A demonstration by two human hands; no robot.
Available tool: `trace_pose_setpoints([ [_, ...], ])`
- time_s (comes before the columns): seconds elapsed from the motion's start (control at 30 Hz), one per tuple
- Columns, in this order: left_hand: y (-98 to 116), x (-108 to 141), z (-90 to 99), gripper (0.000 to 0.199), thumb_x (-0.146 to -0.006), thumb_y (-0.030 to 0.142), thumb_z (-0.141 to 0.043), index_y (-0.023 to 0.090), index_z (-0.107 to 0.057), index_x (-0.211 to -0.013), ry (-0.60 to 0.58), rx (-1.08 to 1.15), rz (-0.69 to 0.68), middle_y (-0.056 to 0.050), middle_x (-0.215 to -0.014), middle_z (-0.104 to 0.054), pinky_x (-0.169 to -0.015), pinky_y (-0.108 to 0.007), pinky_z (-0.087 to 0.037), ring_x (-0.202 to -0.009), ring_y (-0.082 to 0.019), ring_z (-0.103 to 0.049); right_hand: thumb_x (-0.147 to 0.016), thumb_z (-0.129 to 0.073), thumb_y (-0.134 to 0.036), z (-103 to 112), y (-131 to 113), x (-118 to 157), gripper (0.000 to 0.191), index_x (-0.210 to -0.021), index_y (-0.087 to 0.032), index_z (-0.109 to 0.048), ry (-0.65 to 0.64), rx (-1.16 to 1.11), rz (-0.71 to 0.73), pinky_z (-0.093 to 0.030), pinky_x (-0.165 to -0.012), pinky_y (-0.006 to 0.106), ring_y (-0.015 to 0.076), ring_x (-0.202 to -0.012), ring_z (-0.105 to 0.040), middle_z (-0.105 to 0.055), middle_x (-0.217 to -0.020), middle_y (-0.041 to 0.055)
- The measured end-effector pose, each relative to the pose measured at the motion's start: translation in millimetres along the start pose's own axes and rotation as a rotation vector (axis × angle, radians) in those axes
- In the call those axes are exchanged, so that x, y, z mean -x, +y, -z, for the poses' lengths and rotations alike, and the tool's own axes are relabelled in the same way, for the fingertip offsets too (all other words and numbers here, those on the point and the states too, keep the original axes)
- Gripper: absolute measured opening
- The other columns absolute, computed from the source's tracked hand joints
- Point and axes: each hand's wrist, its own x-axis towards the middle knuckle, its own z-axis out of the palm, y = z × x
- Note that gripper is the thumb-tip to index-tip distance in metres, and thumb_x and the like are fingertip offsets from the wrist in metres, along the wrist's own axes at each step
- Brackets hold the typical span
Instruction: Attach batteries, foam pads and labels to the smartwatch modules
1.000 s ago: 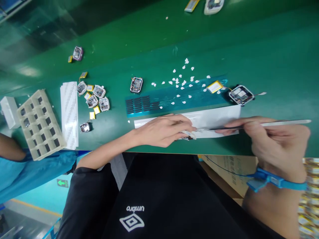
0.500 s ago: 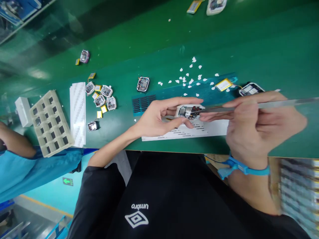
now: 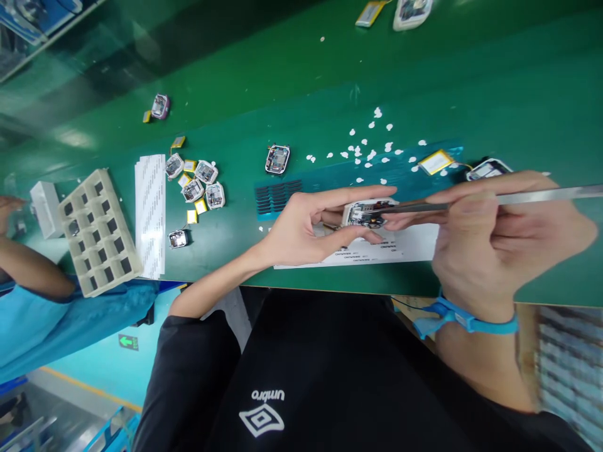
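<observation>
Between the fingers and thumb of my left hand (image 3: 304,229) is a white open watch casing (image 3: 353,213) with circuit parts showing inside. My right hand (image 3: 490,251), with a blue strap at the wrist, grips metal tweezers (image 3: 546,195). Their tips reach into the casing, and fingers of the right hand lie close to its right side. I cannot make out whether the tips pinch anything. Beneath the hands lies a printed white sheet (image 3: 405,245). Just beyond the right hand sits another open casing (image 3: 487,168), wired to a yellow-edged battery (image 3: 436,162).
Small white stickers (image 3: 371,154) are scattered over a blue film (image 3: 330,179). Black strips (image 3: 277,196) lie left of them, near an open casing (image 3: 277,159). Several casings with batteries (image 3: 192,189), label sheets (image 3: 151,216) and a compartment tray (image 3: 101,232) stand left, beside a co-worker's arm (image 3: 35,267).
The view has shifted slightly, so my hands and the bench items appear farther right. The tweezers still reach into the casing. A co-worker's hand has come into view at the far left.
</observation>
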Motion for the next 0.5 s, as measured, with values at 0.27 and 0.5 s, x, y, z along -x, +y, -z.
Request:
trace_pose_setpoints([
  [0.27, 3.4, 0.6, -2.2, 0.037, -0.085, 0.017, -0.083, 0.026, -0.079, -0.121, 0.052, 0.065, 0.096, -0.002, -0.117, -0.081, -0.096, -0.037, -0.067, -0.099, -0.025, -0.084, -0.106, -0.061, -0.037, -2.1, 0.8, -1.6, 0.032, -0.083, -0.016, -0.07, -0.009, -0.01, -0.002, -0.054, -0.05, 0.021, 0.0107, -0.059, -0.071, -0.071, -0.071, 0.0005],
  [0.5, 0.4, 1.4, -3.6, 0.033, -0.093, 0.018, -0.073, 0.024, -0.075, -0.125, 0.05, -0.056, 0.047, -0.003, -0.115, -0.082, -0.086, -0.033, -0.069, -0.099, -0.026, -0.084, -0.104, -0.062, -0.034, -3.9, 0.9, 0.2, 0.029, -0.083, -0.017, -0.072, 0.003, 0.065, 0.038, -0.049, -0.047, 0.023, 0.0119, -0.056, -0.069, -0.072, -0.069, 0.0001],
])
